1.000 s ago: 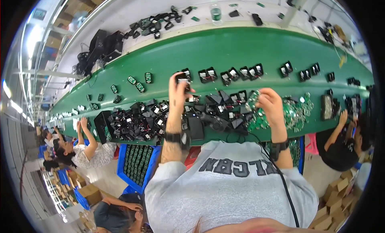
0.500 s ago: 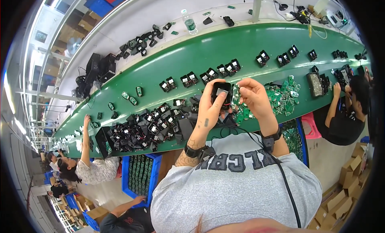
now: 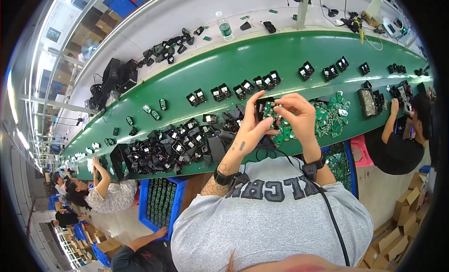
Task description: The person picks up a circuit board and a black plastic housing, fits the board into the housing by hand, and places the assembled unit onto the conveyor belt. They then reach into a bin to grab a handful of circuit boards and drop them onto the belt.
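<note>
My left hand [image 3: 252, 129] is wrapped round a black plastic housing [image 3: 260, 106], its open side facing up. In my right hand [image 3: 299, 116] a small green circuit board [image 3: 269, 109] is pinched between thumb and fingers. The board lies over the housing's opening and covers part of its inside; whether it is seated cannot be made out. To the right of my hands spreads a heap of loose green circuit boards [image 3: 337, 113]. Left of them a large pile of black housings [image 3: 180, 148] lies on the green bench [image 3: 175, 87].
Pairs of filled housings [image 3: 220, 91] stand in a row along the bench. A water bottle [image 3: 225, 27] is on the ledge behind. A blue crate [image 3: 144, 209] of boards sits below the bench at left. Co-workers sit on both sides, one beside a pink stool [image 3: 362, 150].
The circuit board has moved left from beside the housing to over its opening. My left thumb has come out of the housing. A co-worker's arm at left has drawn back.
</note>
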A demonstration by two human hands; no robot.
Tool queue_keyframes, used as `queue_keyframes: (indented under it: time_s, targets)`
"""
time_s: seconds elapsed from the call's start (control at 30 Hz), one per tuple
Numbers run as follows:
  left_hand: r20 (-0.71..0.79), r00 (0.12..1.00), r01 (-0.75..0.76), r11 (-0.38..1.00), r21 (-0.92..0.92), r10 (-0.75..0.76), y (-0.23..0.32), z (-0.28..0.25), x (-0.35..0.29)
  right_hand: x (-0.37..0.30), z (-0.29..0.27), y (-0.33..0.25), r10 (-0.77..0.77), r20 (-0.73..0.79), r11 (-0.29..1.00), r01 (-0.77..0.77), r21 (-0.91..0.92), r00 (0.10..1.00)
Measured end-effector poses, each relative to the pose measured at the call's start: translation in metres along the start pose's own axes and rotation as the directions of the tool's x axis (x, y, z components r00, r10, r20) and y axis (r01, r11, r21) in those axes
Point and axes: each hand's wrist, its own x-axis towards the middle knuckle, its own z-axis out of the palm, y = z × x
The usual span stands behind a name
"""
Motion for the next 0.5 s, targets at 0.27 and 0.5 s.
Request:
queue_keyframes:
  time_s: [0.27,0.5]
  targets:
    - [-0.103,0.978,-0.178,0.983,0.052,0.182,-0.002,0.005,-0.006,-0.016,0.007,0.005,-0.004,-0.046,0.983,0.012,0.182,0.999]
    - [-0.113,0.963,-0.232,0.965,0.125,0.246,-0.007,0.012,-0.006,-0.020,0.014,0.017,0.246,-0.093,0.910,-0.197,0.364,0.965]
